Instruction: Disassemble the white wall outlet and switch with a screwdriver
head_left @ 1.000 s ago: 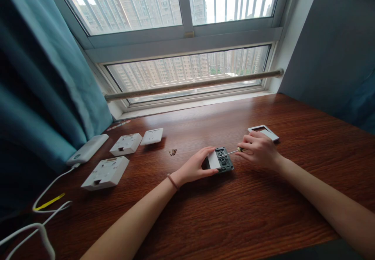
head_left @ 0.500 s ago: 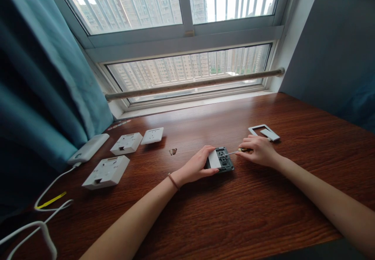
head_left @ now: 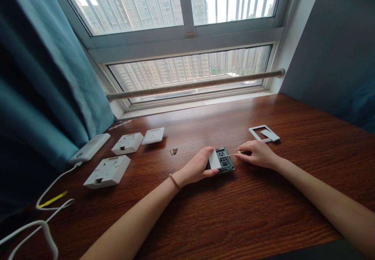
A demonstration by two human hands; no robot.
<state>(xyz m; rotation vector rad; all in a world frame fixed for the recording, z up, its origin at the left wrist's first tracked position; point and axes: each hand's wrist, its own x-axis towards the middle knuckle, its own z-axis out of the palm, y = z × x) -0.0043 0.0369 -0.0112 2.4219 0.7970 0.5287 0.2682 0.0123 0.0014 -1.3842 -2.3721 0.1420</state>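
My left hand (head_left: 199, 164) grips the left side of a dark grey wall switch (head_left: 227, 164), thumb along the near edge and fingers on the far one. A white rocker plate (head_left: 214, 160) covers the switch's left half; its right half shows bare inner parts. My right hand (head_left: 255, 154) is closed round the handle of a screwdriver (head_left: 229, 155). The thin metal shaft points left, its tip at the exposed middle of the switch; exact contact is too small to tell. Beyond my right hand lie a white frame (head_left: 256, 127) and a loose white rocker plate (head_left: 271, 135).
Several screws (head_left: 174, 151) lie left of the switch. Farther left are a white socket panel (head_left: 153, 136), two white mounting boxes (head_left: 127, 143), a white power bank (head_left: 90, 148) with a cable (head_left: 43, 189), and a yellow strip (head_left: 53, 199). A window rail (head_left: 196, 84) runs behind the wooden table (head_left: 211, 217).
My right hand has shifted slightly down and its fingers have turned around the screwdriver handle. The left hand and the switch stay nearly in place.
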